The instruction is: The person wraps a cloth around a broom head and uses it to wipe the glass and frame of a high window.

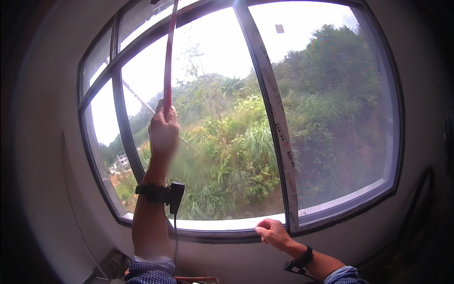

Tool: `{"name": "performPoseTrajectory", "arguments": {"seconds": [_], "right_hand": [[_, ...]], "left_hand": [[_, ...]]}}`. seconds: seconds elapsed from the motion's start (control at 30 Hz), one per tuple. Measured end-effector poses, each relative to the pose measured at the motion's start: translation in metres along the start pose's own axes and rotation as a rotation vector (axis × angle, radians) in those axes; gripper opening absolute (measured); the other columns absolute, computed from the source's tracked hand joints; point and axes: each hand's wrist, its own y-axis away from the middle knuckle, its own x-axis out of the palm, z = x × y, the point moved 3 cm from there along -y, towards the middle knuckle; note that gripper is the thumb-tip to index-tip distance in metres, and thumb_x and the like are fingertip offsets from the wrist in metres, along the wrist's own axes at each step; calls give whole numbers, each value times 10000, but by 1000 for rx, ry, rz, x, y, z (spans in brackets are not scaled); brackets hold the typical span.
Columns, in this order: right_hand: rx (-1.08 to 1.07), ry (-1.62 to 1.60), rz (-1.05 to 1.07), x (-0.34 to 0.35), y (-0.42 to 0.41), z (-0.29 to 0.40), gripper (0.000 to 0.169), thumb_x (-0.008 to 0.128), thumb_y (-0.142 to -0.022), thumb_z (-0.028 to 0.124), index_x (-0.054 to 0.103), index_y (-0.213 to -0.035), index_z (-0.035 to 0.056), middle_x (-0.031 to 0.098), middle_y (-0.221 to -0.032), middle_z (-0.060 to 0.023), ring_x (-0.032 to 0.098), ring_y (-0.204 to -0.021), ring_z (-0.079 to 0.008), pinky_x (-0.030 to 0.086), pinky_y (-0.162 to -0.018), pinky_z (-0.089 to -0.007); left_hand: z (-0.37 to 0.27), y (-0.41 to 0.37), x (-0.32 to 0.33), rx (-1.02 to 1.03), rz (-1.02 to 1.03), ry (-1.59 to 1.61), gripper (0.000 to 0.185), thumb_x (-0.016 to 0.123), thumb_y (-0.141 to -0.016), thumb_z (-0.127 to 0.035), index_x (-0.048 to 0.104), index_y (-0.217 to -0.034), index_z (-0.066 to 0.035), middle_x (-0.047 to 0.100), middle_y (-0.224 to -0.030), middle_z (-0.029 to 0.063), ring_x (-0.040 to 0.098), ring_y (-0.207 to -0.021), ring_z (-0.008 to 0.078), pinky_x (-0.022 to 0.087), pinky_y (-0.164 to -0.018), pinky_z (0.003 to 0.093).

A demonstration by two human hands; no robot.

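My left hand [164,129] is raised in front of the window and closed around the lower end of a long red handle or strip [169,67]. The strip runs up past the top edge of the view, so its upper end is hidden. My right hand [273,232] is low, by the bottom rail of the dark window frame [227,237], with its fingers curled. Whether anything is between those fingers cannot be seen. Left of it is glass [220,159]; just right stands a mullion with printed protective film [280,117]. Each wrist wears a strap with a black device and cable.
A mesh-like screen or pane [340,124] fills the right section of the window. Pale walls [46,106] surround the frame. Below at the left lie cluttered items [117,261], and a reddish-rimmed container [198,279] is at the bottom edge. A dark looped shape hangs at the right.
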Motion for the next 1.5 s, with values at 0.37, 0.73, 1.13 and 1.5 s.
{"name": "performPoseTrajectory", "arguments": {"seconds": [0.37, 0.73, 1.13, 1.5], "right_hand": [[-116, 90, 11, 23, -4, 43, 185, 673, -968, 185, 675, -1003, 4, 650, -772, -18, 603, -643, -82, 498, -579, -256], [-986, 260, -224, 138, -45, 288, 589, 576, -1007, 495, 559, -1272, -30, 688, -999, -183, 692, -901, -298, 533, -820, -418], [-684, 142, -46, 166, -78, 344, 231, 506, -1056, 230, 417, -1133, 32, 597, -748, -120, 626, -556, -193, 508, -460, -372], [-661, 503, -424, 137, -119, 276, 316, 520, -1018, 255, 446, -1164, -15, 669, -800, -338, 673, -831, -532, 510, -736, -615]], "left_hand": [[32, 27, -32, -54, 116, 510, 562, 626, -1032, -361, 465, -1509, -113, 413, -546, -41, 373, -343, 47, 310, -291, 232], [24, 111, -66, -355, 330, 1183, 449, 415, -1097, -412, 469, -1432, -117, 394, -553, -28, 347, -324, 86, 272, -269, 262], [33, 167, -19, -702, 342, 1403, 365, 404, -1100, -477, 551, -1271, -190, 422, -547, 17, 340, -344, 95, 249, -277, 248], [66, 202, 50, -420, 427, 1072, 382, 456, -1078, -516, 577, -964, -172, 434, -553, -44, 405, -450, 79, 380, -429, 261]]}}
